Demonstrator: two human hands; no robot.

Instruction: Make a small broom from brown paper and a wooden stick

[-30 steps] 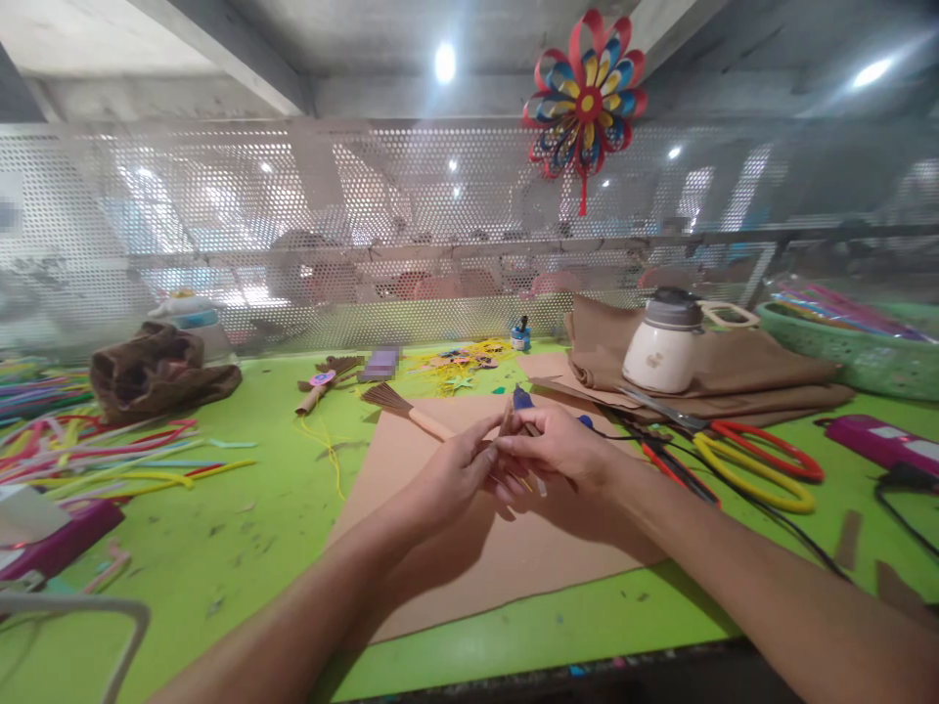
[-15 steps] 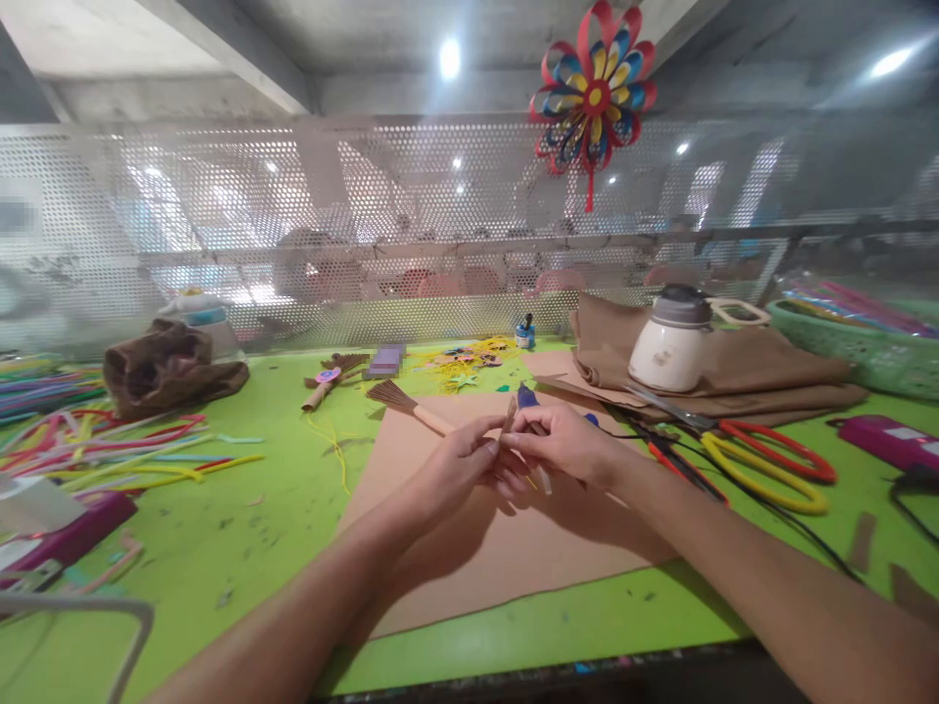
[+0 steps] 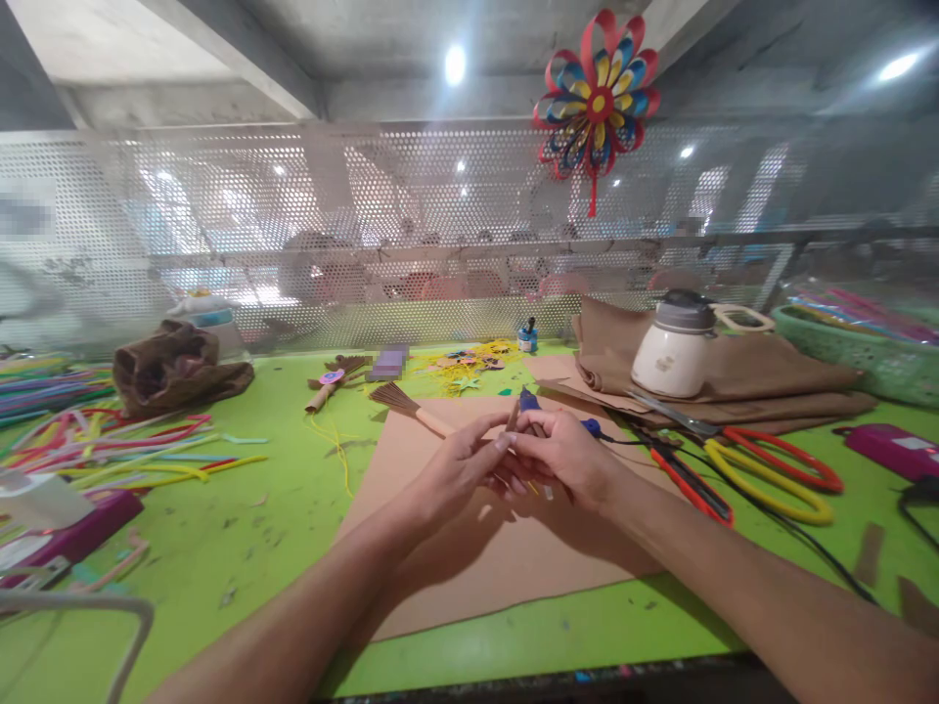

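Observation:
My left hand (image 3: 466, 460) and my right hand (image 3: 572, 455) meet over a brown paper sheet (image 3: 455, 587). Their thumbs and fingertips pinch a small brown paper piece (image 3: 512, 418) whose tip stands up between them. Most of that piece is hidden by the fingers. Just behind my right hand lies a blue glue gun (image 3: 528, 399), largely covered. To the left of the hands, a fringed brown paper piece (image 3: 396, 397) with a paler stem rests at the sheet's far edge. Farther left is a small paper bundle (image 3: 323, 389) with a round sticker.
Scissors (image 3: 734, 453) with red and yellow handles and red-handled pliers (image 3: 693, 486) lie right. A white kettle-like jug (image 3: 671, 352) stands on folded brown paper (image 3: 792, 376). Coloured pipe-like strips (image 3: 147, 455) spread left. A green basket (image 3: 851, 347) sits far right; perforated metal screen (image 3: 411, 225) behind.
The fingers of both hands have shifted slightly, and the thumb tips now meet at the paper piece. The whole view has moved a little; table items stay put.

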